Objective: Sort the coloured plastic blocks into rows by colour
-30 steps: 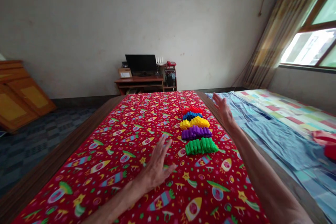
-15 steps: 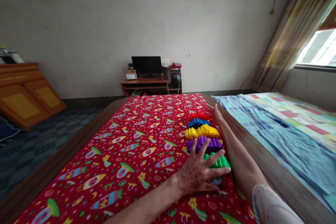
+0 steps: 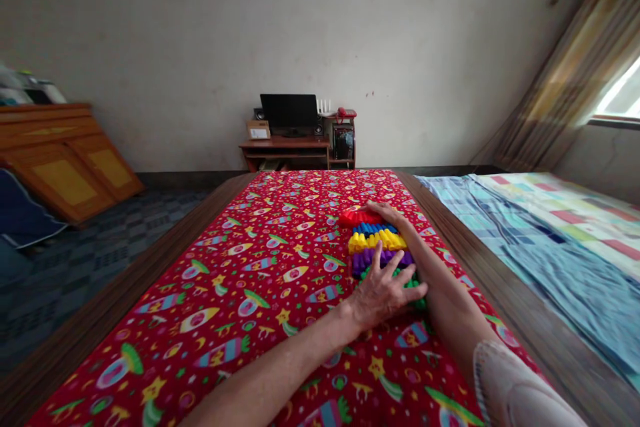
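Observation:
A column of ridged plastic pieces lies on the red rocket-print cloth point(image 3: 260, 260): red piece point(image 3: 356, 217) farthest, then blue piece point(image 3: 373, 229), yellow piece point(image 3: 377, 241), purple piece point(image 3: 370, 258) and green piece point(image 3: 414, 287) nearest. My left hand point(image 3: 383, 290) rests flat on the green and purple pieces, fingers spread. My right hand point(image 3: 387, 213) lies at the far end of the column, fingers curved over the red piece, with the forearm along the column's right side.
The cloth covers a long wooden table point(image 3: 505, 293). A bed with blue and patchwork sheets point(image 3: 560, 233) stands to the right. A desk with a monitor point(image 3: 290, 113) is at the far wall, a wooden cabinet point(image 3: 65, 160) at the left.
My left hand moved right from the bare cloth onto the green and purple pieces. My right hand came down from beside the column onto the red piece. The column looks pushed closer together.

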A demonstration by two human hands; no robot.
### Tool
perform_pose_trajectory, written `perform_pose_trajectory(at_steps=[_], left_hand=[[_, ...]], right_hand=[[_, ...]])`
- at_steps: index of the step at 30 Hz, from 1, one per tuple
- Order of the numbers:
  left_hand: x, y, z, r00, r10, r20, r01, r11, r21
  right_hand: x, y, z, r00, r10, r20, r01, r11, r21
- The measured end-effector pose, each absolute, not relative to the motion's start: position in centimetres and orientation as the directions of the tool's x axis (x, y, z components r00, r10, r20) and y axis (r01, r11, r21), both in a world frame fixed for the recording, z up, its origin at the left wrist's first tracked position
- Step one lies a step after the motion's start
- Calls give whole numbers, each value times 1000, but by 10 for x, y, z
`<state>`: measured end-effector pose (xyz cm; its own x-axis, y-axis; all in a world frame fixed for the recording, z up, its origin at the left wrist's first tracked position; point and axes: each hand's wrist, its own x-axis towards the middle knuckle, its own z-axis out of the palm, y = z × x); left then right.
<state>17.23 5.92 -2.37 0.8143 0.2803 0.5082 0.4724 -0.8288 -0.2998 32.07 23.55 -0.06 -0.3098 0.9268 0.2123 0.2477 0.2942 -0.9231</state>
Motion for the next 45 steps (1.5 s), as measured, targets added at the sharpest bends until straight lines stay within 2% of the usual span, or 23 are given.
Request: perform_pose_trajectory(at_steps=[6, 12, 18, 22, 25, 29, 32, 35, 38, 41, 43, 45], left_hand=[[92, 57, -16, 792, 418, 446, 551, -803, -227], [3, 27, -11, 721, 527, 449, 646, -745, -163], [-58, 3, -19, 550, 624, 555, 777, -625, -67], [-74, -4, -24, 468, 675, 571, 809, -587, 32], [-78, -7, -26, 430, 696, 575, 807, -582, 102], [-78, -12, -22, 398, 699, 595, 811, -571, 129], [-67, -17, -14, 487, 659, 573, 783, -620, 48], [-42, -23, -4, 635, 581, 510, 701, -711, -63], [-9, -26, 0, 732, 525, 434, 623, -773, -117], [19, -20, -4, 741, 554, 380, 634, -764, -121], [27, -13, -10, 682, 631, 370, 706, -700, -108], [26, -6, -15, 597, 708, 377, 784, -615, -86]], right_hand=[[215, 241, -1, -468, 869, 161, 101, 233, -967], [114, 221, 1, -576, 763, 293, -30, 338, -940], [30, 196, 11, -566, 804, 183, 75, 271, -960], [-2, 189, 19, -501, 845, 185, 154, 297, -942], [12, 191, 33, -415, 881, 225, 237, 344, -909], [99, 199, 53, -240, 920, 311, 409, 386, -827], [192, 195, 49, -78, 928, 365, 553, 345, -758], [270, 179, 23, 3, 926, 379, 656, 284, -699], [310, 159, -8, -49, 934, 354, 781, 256, -570], [313, 146, -24, -209, 913, 350, 856, 344, -385], [297, 141, -23, -279, 896, 347, 834, 405, -374], [268, 138, -17, -315, 877, 364, 768, 460, -445]])
